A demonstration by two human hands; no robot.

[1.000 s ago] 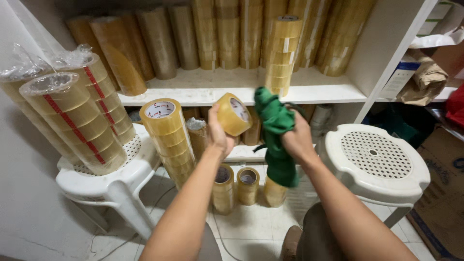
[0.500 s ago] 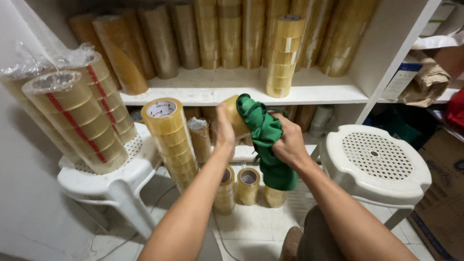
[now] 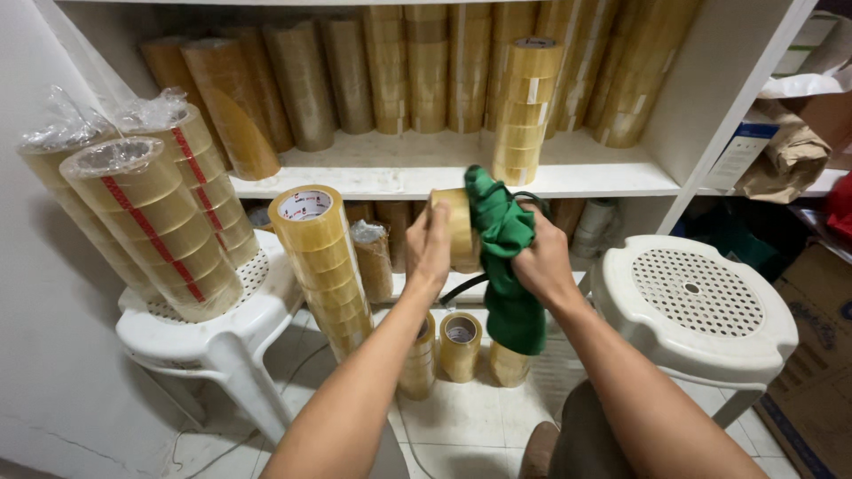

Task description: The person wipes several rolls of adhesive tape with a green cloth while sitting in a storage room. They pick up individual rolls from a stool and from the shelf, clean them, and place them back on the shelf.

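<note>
Green cloth (image 3: 501, 239) is bunched in your right hand (image 3: 543, 262) and pressed against the roll of clear tape (image 3: 459, 229), which your left hand (image 3: 429, 244) holds in the air in front of the white shelf (image 3: 399, 173), fingers clamped around it. By the look of it the wiping is under way, not finished; many rolls stand around unwiped, including the wrapped stacks on the left stool (image 3: 213, 333).

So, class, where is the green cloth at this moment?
In the head view the green cloth hangs centre frame, gripped in the right hand, pressed against the tape roll held by the left hand, before the white shelf.
</note>
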